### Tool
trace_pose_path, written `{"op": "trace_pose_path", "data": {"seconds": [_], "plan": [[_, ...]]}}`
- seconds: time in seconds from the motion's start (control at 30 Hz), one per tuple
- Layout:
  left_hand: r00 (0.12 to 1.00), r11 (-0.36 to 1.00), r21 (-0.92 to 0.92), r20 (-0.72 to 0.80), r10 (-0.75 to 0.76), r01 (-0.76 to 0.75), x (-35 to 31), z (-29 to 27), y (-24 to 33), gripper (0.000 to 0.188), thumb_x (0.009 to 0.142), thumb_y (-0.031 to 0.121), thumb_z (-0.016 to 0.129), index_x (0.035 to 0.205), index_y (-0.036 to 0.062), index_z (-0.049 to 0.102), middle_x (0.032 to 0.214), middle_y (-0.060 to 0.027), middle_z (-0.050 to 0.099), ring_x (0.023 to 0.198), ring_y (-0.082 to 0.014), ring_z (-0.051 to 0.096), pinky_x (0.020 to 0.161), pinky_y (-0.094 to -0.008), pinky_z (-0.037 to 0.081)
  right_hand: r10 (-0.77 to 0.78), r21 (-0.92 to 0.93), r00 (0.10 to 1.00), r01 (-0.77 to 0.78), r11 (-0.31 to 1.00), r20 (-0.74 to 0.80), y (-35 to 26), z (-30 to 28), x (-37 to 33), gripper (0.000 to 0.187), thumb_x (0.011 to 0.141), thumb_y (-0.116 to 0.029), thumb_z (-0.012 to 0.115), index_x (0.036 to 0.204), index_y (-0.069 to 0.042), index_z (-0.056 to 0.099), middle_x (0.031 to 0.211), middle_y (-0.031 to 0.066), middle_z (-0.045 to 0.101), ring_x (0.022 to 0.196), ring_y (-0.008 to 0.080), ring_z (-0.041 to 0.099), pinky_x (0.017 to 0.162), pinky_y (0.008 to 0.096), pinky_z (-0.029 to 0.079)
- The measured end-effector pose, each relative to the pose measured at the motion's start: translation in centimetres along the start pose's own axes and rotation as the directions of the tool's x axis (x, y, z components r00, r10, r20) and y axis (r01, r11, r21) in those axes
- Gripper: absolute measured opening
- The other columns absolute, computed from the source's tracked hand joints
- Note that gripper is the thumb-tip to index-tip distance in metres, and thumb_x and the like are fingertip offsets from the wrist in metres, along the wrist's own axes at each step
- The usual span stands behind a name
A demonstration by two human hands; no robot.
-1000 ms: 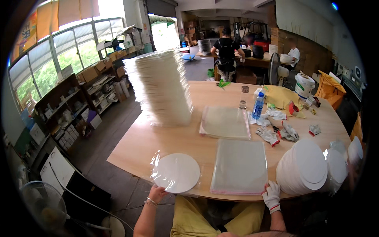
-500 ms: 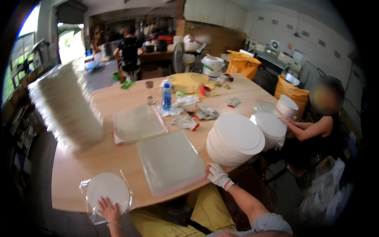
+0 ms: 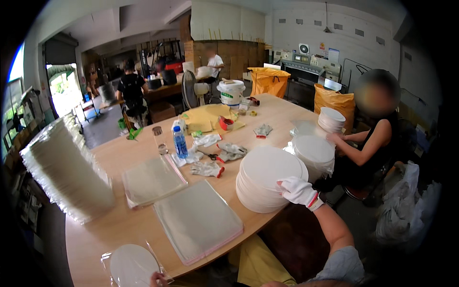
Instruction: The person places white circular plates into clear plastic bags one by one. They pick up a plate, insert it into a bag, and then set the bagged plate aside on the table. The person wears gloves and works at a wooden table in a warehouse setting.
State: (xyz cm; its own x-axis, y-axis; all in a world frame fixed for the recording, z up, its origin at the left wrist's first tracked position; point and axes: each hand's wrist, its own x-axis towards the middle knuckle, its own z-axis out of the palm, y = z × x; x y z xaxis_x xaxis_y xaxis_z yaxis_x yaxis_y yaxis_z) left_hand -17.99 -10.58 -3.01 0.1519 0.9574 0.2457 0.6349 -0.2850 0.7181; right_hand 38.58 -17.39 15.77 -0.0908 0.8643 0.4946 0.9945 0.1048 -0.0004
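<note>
My right hand (image 3: 300,191), in a white glove with a red-edged cuff, is at the near right edge of a tall stack of round white discs (image 3: 268,167). Its fingers are closed on the rim of the top disc. Only a few bare fingers of my left hand (image 3: 158,279) show at the lower edge, beside a white disc (image 3: 134,266) in a clear plastic bag; whether they grip is hidden. Flat piles of clear bags (image 3: 198,222) with pink edges lie between my hands and further back.
A tall leaning stack of wrapped discs (image 3: 67,170) stands at the left. Loose gloves (image 3: 207,169), a water bottle (image 3: 180,143) and yellow sheets (image 3: 205,118) lie mid-table. At the right a co-worker (image 3: 368,138) sits by more disc stacks (image 3: 313,153).
My right hand has moved from the table edge up to the tall stack's top disc. My left hand has drawn down off the bagged disc, mostly out of view. The view has shifted.
</note>
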Motion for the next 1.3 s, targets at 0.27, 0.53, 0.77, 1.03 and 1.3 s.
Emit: {"op": "trace_pose_path", "data": {"seconds": [0.27, 0.53, 0.77, 1.03, 1.3], "plan": [[0.786, 0.464, -0.71, 0.617, 0.049, 0.529, 4.1, 14.6, 14.8, 0.036, 0.082, 0.026, 0.064, 0.114, 0.0117, 0.055, 0.093, -0.0139, 0.059, 0.09, -0.0232, 0.056, 0.074, -0.0433, 0.047, -0.075, -0.142, 0.997, 0.073, 0.987, -0.004, 0.1, -0.9, 0.1, 0.011, 0.079, -0.011, 0.045, 0.08, -0.008, 0.055, 0.067, 0.0105, 0.058, 0.062, 0.0273, 0.059, 0.054, 0.0375, 0.047], [0.684, 0.175, -0.714, 0.7, 0.207, 0.677, 8.8, 17.1, 27.8, 0.04, 0.086, 0.019, 0.054, 0.12, 0.0005, 0.044, 0.114, -0.0124, 0.055, 0.102, -0.0231, 0.055, 0.08, -0.0342, 0.049, -0.316, 0.248, 0.948, 0.298, 0.922, 0.037, -11.4, -6.2, -4.3, 0.015, 0.075, -0.018, 0.059, 0.085, -0.006, 0.057, 0.083, 0.0077, 0.056, 0.068, 0.0243, 0.058, 0.053, 0.0334, 0.047], [0.819, 0.613, -0.754, 0.495, 0.291, 0.238, 9.7, 7.9, 22.9, 0.03, 0.083, 0.013, 0.063, 0.108, -0.002, 0.057, 0.099, -0.0065, 0.063, 0.091, -0.0147, 0.058, 0.078, -0.0294, 0.048, 0.222, 0.471, 0.894, -0.015, 0.882, -0.388, -7.2, 0.0, -3.9, 0.055, 0.067, -0.003, 0.066, 0.116, 0.005, 0.044, 0.112, 0.0198, 0.05, 0.094, 0.0355, 0.055, 0.083, 0.037, 0.046], [0.906, 0.847, -0.529, 0.378, 0.192, 0.041, 13.9, 2.0, 15.7, 0.027, 0.08, 0.014, 0.067, 0.1, -0.0032, 0.062, 0.091, -0.0054, 0.065, 0.084, -0.0123, 0.058, 0.076, -0.028, 0.047, 0.15, 0.836, 0.915, -0.403, 0.372, 0.374, -7.7, 12.2, 4.9, 0.042, 0.081, -0.009, 0.051, 0.121, 0.001, 0.042, 0.095, 0.0087, 0.056, 0.084, 0.0147, 0.052, 0.076, 0.0255, 0.042], [0.986, 0.716, -0.691, 0.165, 0.022, 0.1, 14.6, 9.0, 9.7, 0.041, 0.07, 0.012, 0.074, 0.104, -0.0003, 0.055, 0.096, -0.0105, 0.062, 0.087, -0.0178, 0.059, 0.077, -0.0303, 0.049, 0.243, 0.914, 0.951, -0.261, 0.31, 0.189, -9.7, 18.3, 4.7, 0.031, 0.08, -0.005, 0.048, 0.111, 0.0, 0.045, 0.087, 0.0103, 0.057, 0.081, 0.0146, 0.052, 0.071, 0.0285, 0.043]]}}
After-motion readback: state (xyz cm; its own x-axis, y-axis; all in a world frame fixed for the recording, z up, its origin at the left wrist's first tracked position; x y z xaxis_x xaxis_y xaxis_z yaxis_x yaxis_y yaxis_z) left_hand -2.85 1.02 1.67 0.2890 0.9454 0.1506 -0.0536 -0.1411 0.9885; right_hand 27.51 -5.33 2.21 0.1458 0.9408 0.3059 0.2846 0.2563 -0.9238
